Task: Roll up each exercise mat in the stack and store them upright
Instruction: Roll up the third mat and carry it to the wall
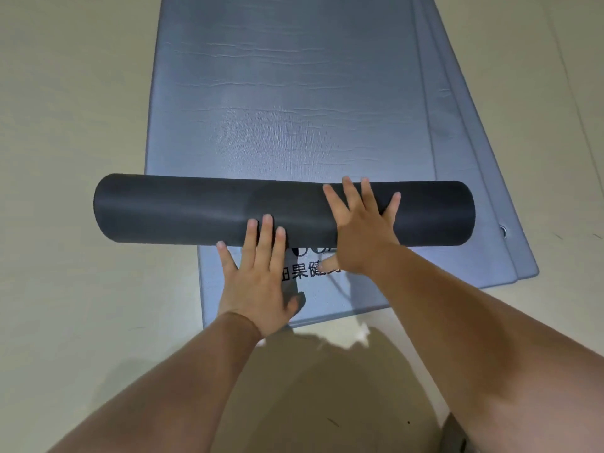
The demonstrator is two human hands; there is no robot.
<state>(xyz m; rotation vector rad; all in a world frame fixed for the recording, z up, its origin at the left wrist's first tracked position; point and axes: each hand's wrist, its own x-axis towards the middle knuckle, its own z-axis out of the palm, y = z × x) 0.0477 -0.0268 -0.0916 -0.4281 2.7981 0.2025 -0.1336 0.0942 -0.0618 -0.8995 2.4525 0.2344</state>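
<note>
The roll [183,209] of the top mat lies across the centre of the frame, dark underside outward. The unrolled length of the top mat [287,93] runs from it to the upper edge. The stack [490,191] of remaining mats lies flat on the floor [65,125] beneath, its edges fanned out toward the right of the frame. Printed lettering [304,273] shows on the mat just below the roll. Both hands are flat, fingers straight and spread, gripping nothing. The left hand [258,276] touches the near face of the roll with its fingertips, just left of centre. The right hand [362,230] presses on top of the roll, right of centre. The hands sit close together, so the ends of the roll are unsupported. Recommended procedure: set the hands further apart, apply equal downward and forward pressure, and advance both sides at the same rate. Check the ends for flushness. The left end projects beyond the left edge of the flat length, which suggests skew. Correct this early, as a coned roll is likely to stand poorly upright.
</note>
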